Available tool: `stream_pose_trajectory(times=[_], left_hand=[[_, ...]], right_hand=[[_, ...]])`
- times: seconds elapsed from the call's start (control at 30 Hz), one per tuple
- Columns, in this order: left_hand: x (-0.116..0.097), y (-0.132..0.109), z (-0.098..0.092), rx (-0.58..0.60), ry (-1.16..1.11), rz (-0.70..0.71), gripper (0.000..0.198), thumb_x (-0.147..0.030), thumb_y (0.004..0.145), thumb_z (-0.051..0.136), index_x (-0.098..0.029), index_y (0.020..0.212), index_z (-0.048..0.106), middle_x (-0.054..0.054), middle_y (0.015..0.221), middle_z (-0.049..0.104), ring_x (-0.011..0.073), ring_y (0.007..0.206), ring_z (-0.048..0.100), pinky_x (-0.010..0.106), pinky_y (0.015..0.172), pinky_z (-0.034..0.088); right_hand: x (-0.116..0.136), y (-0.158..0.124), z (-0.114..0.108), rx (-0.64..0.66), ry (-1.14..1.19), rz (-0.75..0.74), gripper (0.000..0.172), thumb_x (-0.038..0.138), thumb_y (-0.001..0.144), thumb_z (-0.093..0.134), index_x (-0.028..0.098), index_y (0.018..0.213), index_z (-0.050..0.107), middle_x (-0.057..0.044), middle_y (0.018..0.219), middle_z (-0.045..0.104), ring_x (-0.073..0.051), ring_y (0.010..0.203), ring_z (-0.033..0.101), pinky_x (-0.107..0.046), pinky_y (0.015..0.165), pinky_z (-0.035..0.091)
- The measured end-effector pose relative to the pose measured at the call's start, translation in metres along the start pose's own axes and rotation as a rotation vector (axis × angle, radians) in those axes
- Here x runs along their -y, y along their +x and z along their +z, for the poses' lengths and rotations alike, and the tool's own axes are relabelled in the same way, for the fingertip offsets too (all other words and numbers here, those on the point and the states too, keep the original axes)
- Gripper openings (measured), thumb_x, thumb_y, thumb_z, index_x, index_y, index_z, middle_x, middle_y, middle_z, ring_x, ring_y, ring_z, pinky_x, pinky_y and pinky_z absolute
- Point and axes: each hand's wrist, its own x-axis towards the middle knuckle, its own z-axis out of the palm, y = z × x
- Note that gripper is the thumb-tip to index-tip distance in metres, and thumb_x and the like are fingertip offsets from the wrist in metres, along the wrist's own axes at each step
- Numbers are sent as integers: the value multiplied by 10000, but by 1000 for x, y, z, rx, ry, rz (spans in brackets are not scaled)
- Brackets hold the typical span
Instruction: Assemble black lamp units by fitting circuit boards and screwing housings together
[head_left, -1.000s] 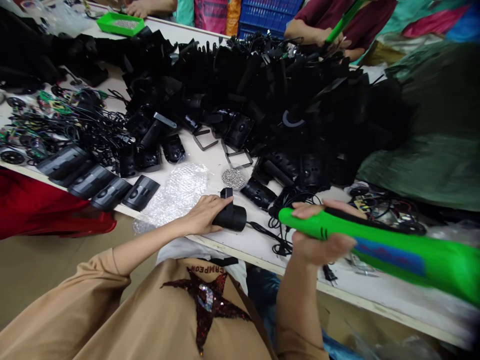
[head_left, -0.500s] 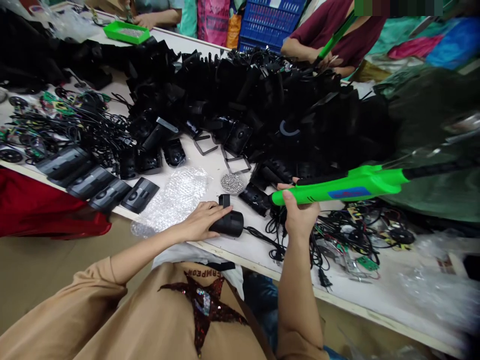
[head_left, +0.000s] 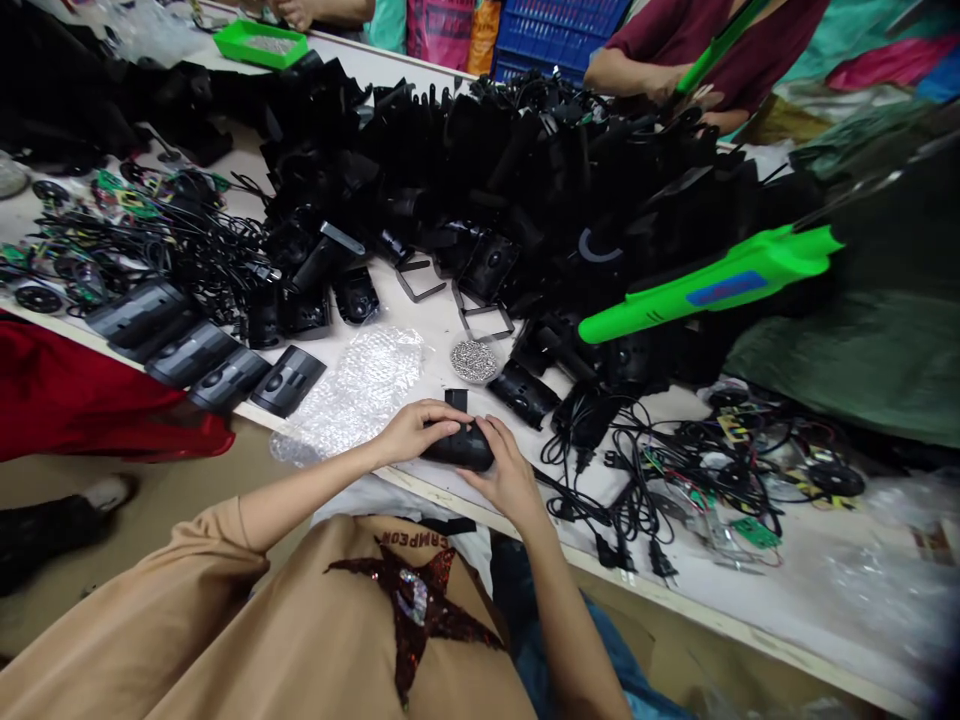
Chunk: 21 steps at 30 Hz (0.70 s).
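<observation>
from the head camera i look down past my tan sleeve (head_left: 154, 590) at a white table (head_left: 431, 330). my left hand (head_left: 415, 432) and my right hand (head_left: 508, 476) are together on a black plastic housing (head_left: 459, 451), which rests just inside the table's near edge, low in the middle of the frame. both hands are closed around it from either side, my fingers (head_left: 487, 440) curled over the top, so most of the barrel is covered. a small black bracket (head_left: 456, 400) stands up on its far side, and a black cable (head_left: 559, 487) runs off to the right. i'd judge the housing light, stiff and hollow, with a smooth skin that could slip, so i'd hold the barrel, not the bracket or the cable.

just left of my hands lies a sheet of bubble wrap (head_left: 352, 392), and beyond them a round patch of small metal parts (head_left: 474, 360). a heap of black housings (head_left: 487, 170) fills the upper middle, with flat dark shells (head_left: 191, 355) in a row at the left. tangled cords (head_left: 637, 500) and a green circuit board (head_left: 756, 532) lie lower right. a green-handled tool (head_left: 720, 285) hangs at the right, touching neither hand, and a co-worker's hand (head_left: 660, 85) grips a green handle (head_left: 720, 45) at the top right.
</observation>
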Motion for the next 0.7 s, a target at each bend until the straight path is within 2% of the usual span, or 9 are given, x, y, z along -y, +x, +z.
stream_pose_trajectory(times=[0.13,0.37,0.53,0.7], left_hand=[[8,1,7,-73,75,40,222,-324,839,572,-223,1000,687,38,934,659,164,910,583,304,889,419],[5,-1,5,-24,277,217,221,-301,876,519,-257,1031,670,51,1083,609,189,1094,503,361,977,367],[4,1,6,5,356,280,212,-310,869,528,-259,1009,679,50,1044,584,185,1041,515,359,949,375],[2,-3,7,-41,402,307,220,-287,875,514,-248,1013,680,77,1104,523,200,1087,462,365,964,354]], right_hand=[[5,7,-8,59,-41,51,684,375,767,616,262,1364,303,-116,1366,392,-294,1197,475,-464,889,504],[9,10,-15,91,-81,65,695,362,752,632,273,1360,307,-91,1352,420,-285,1148,520,-450,858,524],[9,12,-14,100,-111,74,701,385,753,630,256,1363,307,-96,1358,421,-291,1149,518,-446,863,520],[8,8,-12,76,-136,39,694,427,774,594,238,1372,297,-121,1360,422,-289,1128,536,-414,789,549]])
